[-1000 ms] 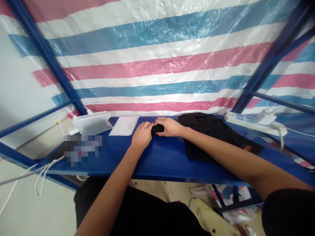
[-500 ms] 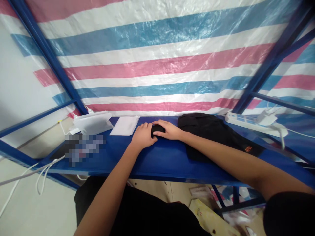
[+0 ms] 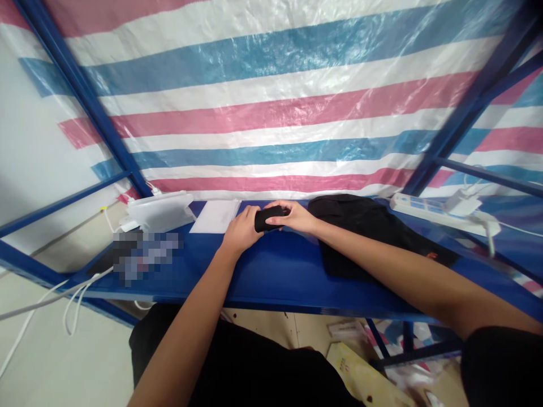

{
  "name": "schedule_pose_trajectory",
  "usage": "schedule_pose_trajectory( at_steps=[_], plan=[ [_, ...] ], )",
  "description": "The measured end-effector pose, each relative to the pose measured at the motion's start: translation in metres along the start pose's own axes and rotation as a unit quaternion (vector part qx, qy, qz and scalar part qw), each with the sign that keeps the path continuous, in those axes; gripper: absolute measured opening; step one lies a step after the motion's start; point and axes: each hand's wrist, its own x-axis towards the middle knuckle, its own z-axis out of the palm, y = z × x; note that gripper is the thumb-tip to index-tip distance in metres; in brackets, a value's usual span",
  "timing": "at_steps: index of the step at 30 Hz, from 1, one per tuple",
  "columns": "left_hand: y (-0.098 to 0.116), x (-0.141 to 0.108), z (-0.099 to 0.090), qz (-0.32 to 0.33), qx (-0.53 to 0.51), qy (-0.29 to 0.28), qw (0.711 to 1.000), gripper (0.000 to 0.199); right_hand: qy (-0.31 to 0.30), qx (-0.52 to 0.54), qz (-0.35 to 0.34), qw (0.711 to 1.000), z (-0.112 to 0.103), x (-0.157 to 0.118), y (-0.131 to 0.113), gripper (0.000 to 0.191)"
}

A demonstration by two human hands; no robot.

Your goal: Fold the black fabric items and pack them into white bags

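Note:
A small black object [image 3: 268, 218], too plain to identify, lies between my two hands over the blue tabletop [image 3: 271, 277]. My left hand [image 3: 242, 229] is closed on its left end, with the fingertips partly hidden behind it. On the right end, my right hand [image 3: 296, 216] grips it between thumb and fingers. Just right of my right hand lies a folded black cloth [image 3: 348, 215] with a small orange mark, partly under my right forearm. White paper sheets [image 3: 215, 216] lie to the left of my left hand.
At the left stand a white box-like device [image 3: 161, 212] with cables and a dark, pixelated item [image 3: 146, 257]. A white power strip [image 3: 441, 213] with plugs lies at the right. Blue metal posts [image 3: 85, 102] frame a striped plastic sheet [image 3: 271, 113] behind the table.
The hands have drawn slightly apart, and more of the black object shows between them. My left hand has shifted a little left.

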Motion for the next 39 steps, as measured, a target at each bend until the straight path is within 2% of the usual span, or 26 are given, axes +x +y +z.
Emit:
schedule_pose_trajectory(
  at_steps=[3,6,9,13,15,17,20,22,25,26,28,31,35,39],
  plan=[
    [-0.003,0.0,-0.003,0.0,-0.015,-0.018,1.0,0.046,-0.012,-0.027,-0.017,0.999,0.001,-0.003,-0.005,0.056],
    [-0.007,-0.004,-0.007,-0.001,-0.05,-0.031,0.998,0.05,-0.038,-0.104,-0.122,0.986,0.002,-0.005,-0.011,0.055],
    [-0.012,-0.008,-0.01,-0.003,-0.097,-0.039,0.995,0.06,-0.079,-0.149,-0.243,0.955,0.003,-0.004,-0.015,0.053],
    [-0.016,-0.011,-0.01,-0.002,-0.179,-0.045,0.983,0.065,-0.114,-0.171,-0.284,0.936,0.001,-0.002,-0.017,0.049],
    [-0.018,-0.009,-0.008,0.006,-0.198,-0.03,0.98,0.065,-0.121,-0.176,-0.282,0.935,0.0,-0.001,-0.016,0.045],
    [-0.022,-0.007,-0.005,0.011,-0.201,0.02,0.979,0.07,-0.1,-0.173,-0.274,0.941,-0.002,0.001,-0.014,0.042],
    [-0.032,-0.002,-0.001,0.021,-0.179,0.121,0.976,0.076,-0.017,-0.165,-0.243,0.956,-0.006,0.005,-0.005,0.041],
    [-0.043,-0.001,0.001,0.009,-0.12,0.159,0.98,0.066,0.051,-0.162,-0.21,0.963,-0.01,0.008,0.004,0.042],
    [-0.063,-0.003,0.001,-0.089,-0.001,0.148,0.985,0.032,0.135,-0.14,-0.155,0.969,-0.017,0.012,0.022,0.043],
    [-0.069,-0.004,0.001,-0.127,0.024,0.126,0.984,0.026,0.151,-0.122,-0.135,0.972,-0.019,0.013,0.027,0.045],
    [-0.078,-0.006,0.0,-0.172,0.044,0.075,0.981,0.027,0.165,-0.08,-0.092,0.979,-0.021,0.014,0.034,0.049],
    [-0.08,-0.007,-0.001,-0.189,0.055,0.057,0.979,0.031,0.155,-0.047,-0.041,0.986,-0.019,0.014,0.036,0.052],
    [-0.073,-0.006,-0.006,-0.189,0.078,0.089,0.975,0.035,0.142,-0.04,-0.009,0.989,-0.013,0.012,0.032,0.05],
    [-0.064,-0.006,-0.015,-0.172,0.06,0.144,0.973,0.034,0.175,-0.007,-0.029,0.984,-0.008,0.011,0.022,0.053]
  ],
)
